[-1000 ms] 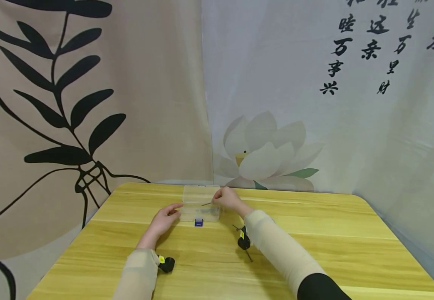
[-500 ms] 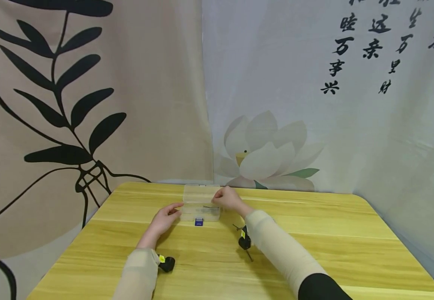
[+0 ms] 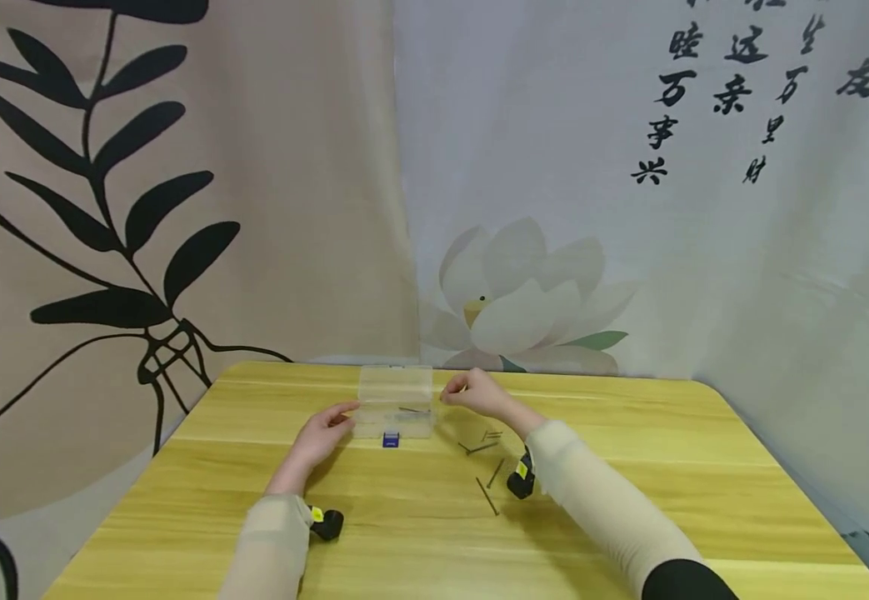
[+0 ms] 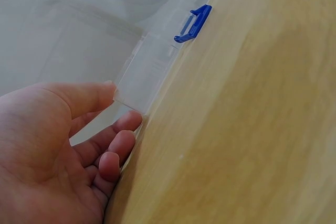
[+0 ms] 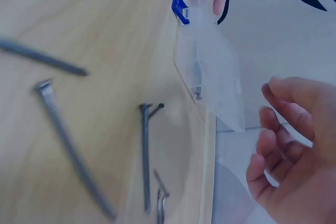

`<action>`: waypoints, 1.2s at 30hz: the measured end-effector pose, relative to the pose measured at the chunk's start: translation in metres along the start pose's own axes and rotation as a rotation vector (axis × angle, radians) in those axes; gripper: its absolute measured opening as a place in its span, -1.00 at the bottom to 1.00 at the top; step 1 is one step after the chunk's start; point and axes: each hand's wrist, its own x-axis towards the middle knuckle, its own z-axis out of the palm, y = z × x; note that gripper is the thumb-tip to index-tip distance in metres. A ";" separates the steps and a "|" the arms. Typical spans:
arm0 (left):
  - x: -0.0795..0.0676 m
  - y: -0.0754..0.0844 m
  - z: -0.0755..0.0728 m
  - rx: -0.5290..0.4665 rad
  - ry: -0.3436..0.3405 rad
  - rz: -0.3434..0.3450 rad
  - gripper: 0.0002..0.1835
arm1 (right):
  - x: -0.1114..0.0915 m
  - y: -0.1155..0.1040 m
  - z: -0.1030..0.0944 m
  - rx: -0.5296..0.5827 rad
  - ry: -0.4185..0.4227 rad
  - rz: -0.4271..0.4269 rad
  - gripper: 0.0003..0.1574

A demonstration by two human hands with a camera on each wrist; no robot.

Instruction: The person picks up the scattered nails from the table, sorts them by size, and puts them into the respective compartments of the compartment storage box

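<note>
The left hand loosely touches the clear box, and the relaxed, empty right hand could, by dragging low, scatter nails right of the box.

A yellow wood-grain table spread out below both hands. At the left hand, touching its fingertips, sat a clear plastic box, lid open, blue latch toward the person. On the person's side of the right hand, loose nails lay scattered, small ones nearest that hand, longer ones farther from it.
</note>
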 end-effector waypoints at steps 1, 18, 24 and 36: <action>0.000 0.000 0.000 -0.001 0.000 -0.002 -0.59 | -0.005 0.000 -0.002 0.010 -0.011 -0.003 -0.77; 0.002 -0.002 -0.001 -0.009 -0.017 -0.009 -0.57 | -0.105 0.015 -0.002 0.171 -0.180 0.046 -0.84; 0.001 -0.004 -0.003 -0.017 -0.017 -0.019 -0.57 | -0.110 0.023 0.004 0.159 -0.201 0.050 -0.80; 0.002 -0.003 -0.002 -0.011 -0.016 -0.017 -0.57 | -0.117 0.018 0.008 0.140 -0.219 0.026 -0.92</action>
